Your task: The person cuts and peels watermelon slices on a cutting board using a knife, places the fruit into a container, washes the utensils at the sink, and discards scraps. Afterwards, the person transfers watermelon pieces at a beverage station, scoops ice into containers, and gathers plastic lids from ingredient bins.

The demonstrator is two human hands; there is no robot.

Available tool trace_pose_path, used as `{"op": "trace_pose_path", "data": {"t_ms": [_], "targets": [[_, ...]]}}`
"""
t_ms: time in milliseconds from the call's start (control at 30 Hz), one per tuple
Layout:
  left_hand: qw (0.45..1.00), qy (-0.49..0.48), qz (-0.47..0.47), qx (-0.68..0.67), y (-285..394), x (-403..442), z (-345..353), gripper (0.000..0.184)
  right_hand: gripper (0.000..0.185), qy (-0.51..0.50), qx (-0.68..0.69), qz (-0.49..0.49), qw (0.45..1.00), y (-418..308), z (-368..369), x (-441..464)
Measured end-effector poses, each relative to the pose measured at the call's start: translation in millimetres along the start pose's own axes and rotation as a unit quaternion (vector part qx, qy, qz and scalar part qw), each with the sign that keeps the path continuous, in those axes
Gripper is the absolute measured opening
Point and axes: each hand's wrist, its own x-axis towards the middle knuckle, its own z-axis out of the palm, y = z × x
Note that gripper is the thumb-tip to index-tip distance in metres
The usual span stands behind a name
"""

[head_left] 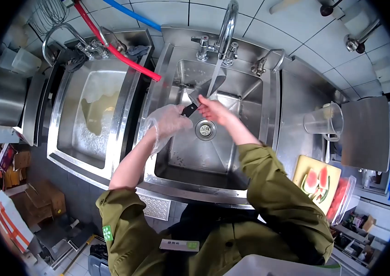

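My left hand (pixel 172 120), in a clear plastic glove, is closed round the black handle of a knife (pixel 189 109) over the sink (pixel 190 156). The wide blade points up and right, under the stream of water from the faucet (pixel 228 30). My right hand (pixel 214 110) is bare and touches the knife where handle and blade meet, with its fingers bent together. Below the hands lies the round drain (pixel 205 130). The right hand hides part of the blade.
At the left, a second sink (pixel 98 149) holds cloudy water, with a red hose (pixel 121 56) above its right edge. On the right counter are a clear pitcher (pixel 318 120), a cutting board (pixel 303 168) with watermelon pieces (pixel 312 180), and a container of red pieces (pixel 340 198).
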Motion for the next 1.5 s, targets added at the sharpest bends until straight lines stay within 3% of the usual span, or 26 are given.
{"op": "trace_pose_path", "data": {"t_ms": [33,67,100,200,267,300,333,367,467,567,700,800,867,933,1000,1067,1133,1167,1200,1267,1300,1333,1367,1400,1467,1500], "targets": [[1.0,-0.011,-0.003,0.022,-1.1,2.8,-3.5,0.027,0.044,0.106,-0.138,-0.086,0.981,3.0,9.1,-0.1],[0.999,-0.018,-0.004,0.046,1.0,4.4,-9.2,0.026,0.038,0.208,-0.271,-0.172,0.924,2.6,16.9,-0.8],[0.997,-0.018,-0.02,0.07,18.9,-2.2,-14.3,0.024,0.03,0.278,-0.45,-0.19,0.827,-15.2,32.2,-37.2],[0.995,-0.012,-0.045,0.089,66.6,-17.2,-20.0,0.021,0.038,0.199,-0.473,-0.442,0.735,-13.1,52.4,-79.2],[0.999,0.0,-0.033,0.03,58.7,-5.0,-15.5,0.025,0.036,0.203,-0.479,-0.47,0.713,-15.3,46.9,-75.2],[0.991,0.013,-0.114,-0.074,61.0,-3.5,-14.8,0.027,0.035,0.205,-0.481,-0.486,0.7,-19.4,41.5,-65.6],[0.982,0.032,-0.082,-0.168,62.1,-6.5,-19.4,0.028,0.034,0.206,-0.483,-0.503,0.686,-23.2,35.4,-53.9],[0.963,0.05,-0.05,-0.261,59.9,-12.8,-27.1,0.029,0.03,0.237,-0.417,-0.549,0.685,-20.1,21.8,-35.8],[0.901,0.12,0.029,-0.417,28.5,-16.4,-36.8,0.03,0.023,0.218,-0.252,-0.372,0.867,-34.5,8.4,-29.5],[0.854,0.144,0.059,-0.496,-2.1,-4.8,-33.7,0.022,0.028,0.162,-0.001,-0.335,0.928,-51.0,20.3,-52.9],[0.847,0.165,0.058,-0.502,17.8,9.8,-23.5,0.016,0.03,0.16,0.089,-0.341,0.922,-46.3,6.3,-57.3],[0.866,0.108,0.025,-0.488,11.5,44.3,-24.4,0.012,0.026,0.2,0.114,-0.376,0.898,-55.2,0.5,-85.1],[0.787,-0.122,0.062,-0.601,-0.6,82.0,-29.5,0.012,0.024,0.198,0.067,-0.406,0.89,-70.3,-4.5,-121.9],[0.717,-0.261,0.042,-0.645,-17.0,130.7,-23.0,0.008,0.024,0.139,0.038,-0.419,0.896,-89.2,-17.3,-175.3],[0.8,-0.041,-0.015,-0.598,-8.8,153.7,-0.9,0.011,0.024,0.138,-0.074,-0.437,0.886,-120.7,-20.4,-255.2],[0.91,-0.027,0.087,-0.404,1.3,151.0,14.7,0.017,0.019,0.163,-0.174,-0.488,0.84,-156.4,-19.0,-326.4],[0.817,-0.031,0.035,-0.575,22.2,130.1,28.0,0.018,0.019,0.186,-0.216,-0.527,0.801,-200.8,-11.4,-376.5],[0.914,-0.125,0.127,-0.365,8.5,145.7,18.7,0.016,0.019,0.202,-0.226,-0.549,0.779,-223.4,-0.6,-394.4],[0.953,-0.059,0.107,-0.279,14.1,141.2,21.9,0.017,0.017,0.192,-0.276,-0.581,0.741,-246.8,4.7,-404.2],[0.99,0.079,0.064,-0.097,33.8,127.0,30.3,0.017,0.019,0.23,-0.325,-0.615,0.681,-288.9,20.9,-404.6],[0.989,0.082,0.093,-0.078,0.5,158.5,25.5,0.02,0.019,0.277,-0.373,-0.599,0.653,-310.5,23.2,-396.7],[0.987,0.087,0.122,-0.059,-32.4,189.7,20.6,0.022,0.02,0.246,-0.372,-0.61,0.655,-331.9,25.8,-381.7],[0.953,0.04,0.122,-0.276,-27.3,179.3,19.5,0.023,0.021,0.248,-0.337,-0.612,0.671,-351.0,28.5,-359.2],[0.872,-0.009,0.118,-0.476,-21.5,167.5,17.4,0.024,0.023,0.276,-0.371,-0.598,0.654,-382.0,15.1,-326.3],[0.831,-0.07,0.11,-0.541,-6.0,145.1,25.6,0.027,0.025,0.246,-0.29,-0.593,0.71,-412.6,20.8,-290.0],[0.808,-0.102,0.107,-0.57,5.0,132.2,31.8,0.029,0.027,0.265,-0.256,-0.598,0.712,-432.3,17.8,-268.8]]}}
